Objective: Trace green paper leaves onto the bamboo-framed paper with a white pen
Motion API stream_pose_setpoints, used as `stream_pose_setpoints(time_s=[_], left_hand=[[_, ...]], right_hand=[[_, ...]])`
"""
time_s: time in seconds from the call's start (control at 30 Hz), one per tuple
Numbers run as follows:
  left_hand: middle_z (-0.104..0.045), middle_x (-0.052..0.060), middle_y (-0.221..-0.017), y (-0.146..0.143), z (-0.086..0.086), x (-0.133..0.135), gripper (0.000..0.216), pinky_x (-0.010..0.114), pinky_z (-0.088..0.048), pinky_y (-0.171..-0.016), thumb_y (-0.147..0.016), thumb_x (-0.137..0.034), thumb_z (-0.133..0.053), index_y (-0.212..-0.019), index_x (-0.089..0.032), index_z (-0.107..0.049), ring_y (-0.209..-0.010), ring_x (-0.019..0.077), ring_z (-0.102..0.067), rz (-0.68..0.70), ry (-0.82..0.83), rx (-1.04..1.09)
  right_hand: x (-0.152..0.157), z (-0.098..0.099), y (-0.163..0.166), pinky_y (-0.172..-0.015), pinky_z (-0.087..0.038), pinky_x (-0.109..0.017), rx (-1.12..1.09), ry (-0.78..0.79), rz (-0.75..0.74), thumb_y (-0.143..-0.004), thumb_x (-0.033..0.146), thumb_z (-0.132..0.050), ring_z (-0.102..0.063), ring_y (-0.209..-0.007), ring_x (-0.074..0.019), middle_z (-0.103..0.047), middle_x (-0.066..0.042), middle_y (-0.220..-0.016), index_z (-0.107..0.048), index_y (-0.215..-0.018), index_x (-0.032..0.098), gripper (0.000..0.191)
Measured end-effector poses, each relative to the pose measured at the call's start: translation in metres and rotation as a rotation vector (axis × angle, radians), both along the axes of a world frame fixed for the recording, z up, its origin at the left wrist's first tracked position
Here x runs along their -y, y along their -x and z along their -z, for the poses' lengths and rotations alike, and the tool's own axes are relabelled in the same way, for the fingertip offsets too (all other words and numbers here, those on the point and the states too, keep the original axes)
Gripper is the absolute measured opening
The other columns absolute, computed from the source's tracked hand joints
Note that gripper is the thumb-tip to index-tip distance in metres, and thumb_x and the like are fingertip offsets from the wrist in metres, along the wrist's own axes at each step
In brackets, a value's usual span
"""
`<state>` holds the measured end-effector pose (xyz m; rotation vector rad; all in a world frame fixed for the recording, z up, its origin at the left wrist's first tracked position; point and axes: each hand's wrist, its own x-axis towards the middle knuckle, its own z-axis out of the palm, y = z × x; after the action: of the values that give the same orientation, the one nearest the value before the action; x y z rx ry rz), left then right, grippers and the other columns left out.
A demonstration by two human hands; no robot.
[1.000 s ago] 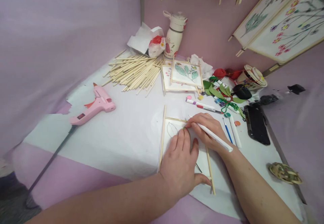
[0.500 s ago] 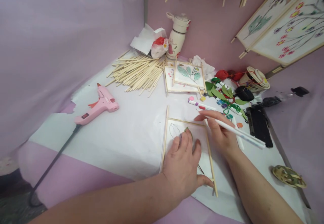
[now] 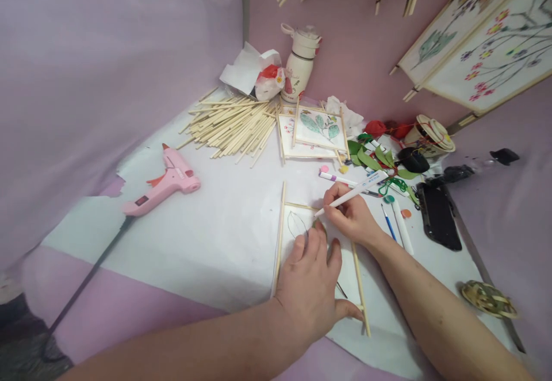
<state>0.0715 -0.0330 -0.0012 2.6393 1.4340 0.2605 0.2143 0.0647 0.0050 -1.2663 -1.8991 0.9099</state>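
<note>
Left hand (image 3: pixel 313 289) flat, palm down, fingers together pointing away, thumb splayed out to the right. Left forearm comes in from bottom left, bare. Right hand (image 3: pixel 351 218) just ahead of the left fingertips, curled in a writing pinch on a white pen (image 3: pixel 353 192). Right forearm runs diagonally in from bottom right, wrist low.

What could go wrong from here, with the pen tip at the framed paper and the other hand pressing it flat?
1. The left hand lies flat over the drawn lines on the paper, so it may smear fresh ink.
2. The tip of the pen in the right hand sits close to the left hand and could mark it.
3. The right wrist is beside loose markers and might knock them.
</note>
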Motion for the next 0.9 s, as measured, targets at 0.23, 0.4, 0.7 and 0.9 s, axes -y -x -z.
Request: stream_pose_setpoints(time_s=[0.23, 0.4, 0.7, 0.9], left_hand=[[-0.043, 0.018, -0.143, -0.0006, 0.0001, -0.0004, 0.100, 0.043, -0.024, -0.104, -0.066, -0.086, -0.042, -0.138, -0.017, -0.046, -0.130, 0.0298, -0.032, -0.006, -0.015, -0.011], [-0.047, 0.017, -0.139, 0.0003, 0.0011, 0.0000, 0.098, 0.044, -0.023, -0.104, -0.067, -0.085, -0.042, -0.137, -0.017, -0.048, -0.130, 0.0305, -0.032, -0.001, -0.026, -0.003], [-0.049, 0.017, -0.137, 0.0008, -0.0015, -0.0004, 0.097, 0.043, -0.024, -0.104, -0.068, -0.084, -0.042, -0.138, -0.016, -0.046, -0.130, 0.0301, -0.032, 0.011, -0.016, -0.024], [-0.049, 0.017, -0.137, 0.0001, -0.0012, -0.0004, 0.098, 0.044, -0.023, -0.105, -0.069, -0.085, -0.040, -0.139, -0.016, -0.045, -0.130, 0.0300, -0.031, 0.013, -0.004, -0.021]], right_hand=[[0.0003, 0.0077, -0.0052, -0.048, -0.029, -0.024, -0.059, 0.006, -0.076, -0.072, 0.013, -0.055, -0.037, -0.054, -0.0096, -0.044, 0.004, -0.063, -0.044, -0.072, 0.021, 0.013], [0.0011, 0.0077, -0.0054, -0.046, -0.028, -0.023, -0.064, 0.009, -0.088, -0.071, 0.013, -0.055, -0.036, -0.053, -0.0090, -0.043, 0.005, -0.063, -0.045, -0.072, 0.021, 0.013], [0.0025, 0.0057, -0.0036, -0.046, -0.029, -0.023, -0.064, 0.053, -0.094, -0.069, 0.014, -0.055, -0.036, -0.053, -0.0089, -0.042, 0.005, -0.062, -0.044, -0.071, 0.021, 0.013], [0.0020, 0.0068, -0.0042, -0.045, -0.027, -0.023, -0.039, 0.038, -0.089, -0.069, 0.013, -0.055, -0.034, -0.051, -0.0080, -0.040, 0.005, -0.061, -0.044, -0.071, 0.021, 0.013]])
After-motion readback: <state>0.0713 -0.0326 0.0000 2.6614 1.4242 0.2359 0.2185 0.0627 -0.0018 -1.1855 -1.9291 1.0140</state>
